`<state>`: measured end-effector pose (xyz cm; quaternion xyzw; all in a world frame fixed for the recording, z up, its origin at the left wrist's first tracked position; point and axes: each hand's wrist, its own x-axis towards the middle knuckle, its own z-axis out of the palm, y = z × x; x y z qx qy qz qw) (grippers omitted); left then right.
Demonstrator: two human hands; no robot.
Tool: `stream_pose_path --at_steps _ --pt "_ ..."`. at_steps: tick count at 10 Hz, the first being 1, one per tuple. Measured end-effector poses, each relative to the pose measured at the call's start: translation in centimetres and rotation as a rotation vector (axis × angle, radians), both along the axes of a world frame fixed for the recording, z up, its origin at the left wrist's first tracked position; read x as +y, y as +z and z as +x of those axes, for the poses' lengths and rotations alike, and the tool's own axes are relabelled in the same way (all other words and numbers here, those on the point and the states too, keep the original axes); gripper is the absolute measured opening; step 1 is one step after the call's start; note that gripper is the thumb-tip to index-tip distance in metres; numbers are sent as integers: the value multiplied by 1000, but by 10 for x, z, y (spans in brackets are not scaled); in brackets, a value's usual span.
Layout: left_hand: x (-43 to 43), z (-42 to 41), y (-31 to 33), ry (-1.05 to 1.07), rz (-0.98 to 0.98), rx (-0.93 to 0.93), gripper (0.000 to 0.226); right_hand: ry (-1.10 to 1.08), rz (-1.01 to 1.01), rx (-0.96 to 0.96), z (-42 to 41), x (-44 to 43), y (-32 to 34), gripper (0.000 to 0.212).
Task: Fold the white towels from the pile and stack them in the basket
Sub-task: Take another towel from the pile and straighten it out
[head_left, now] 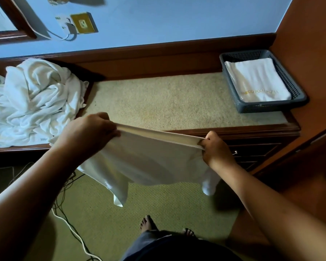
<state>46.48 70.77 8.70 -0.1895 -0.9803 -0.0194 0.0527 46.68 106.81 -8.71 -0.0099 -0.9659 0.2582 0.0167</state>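
I hold a white towel [151, 159] stretched in the air in front of the wooden counter. My left hand [90, 130] grips its left top corner and my right hand [215, 147] pinches its right top corner; the rest hangs down toward the floor. A crumpled pile of white towels [30, 102] lies on the counter at the left. At the far right stands a grey plastic basket [262, 107] with a folded white towel [258, 80] lying flat inside.
The counter top [167, 98] between pile and basket has a beige mat. A wooden wall panel [309, 53] rises to the right of the basket. Cables [70, 223] trail on the green carpet at lower left. My bare feet [147, 223] stand below.
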Motion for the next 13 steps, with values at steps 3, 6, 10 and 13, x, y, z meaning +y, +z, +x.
stream_pose_path --at_steps 3,6,10,13 --pt "-39 11 4 87 88 280 6 -202 193 -99 -9 39 -15 19" --pt "-116 18 -44 396 -99 135 17 -274 -44 209 -23 44 2 24" --pt "-122 91 -153 1301 833 -90 24 -1008 -942 -178 6 11 -21 18" --pt "-85 -5 -129 1319 2248 199 43 -981 -1613 -81 -60 -14 29 33"
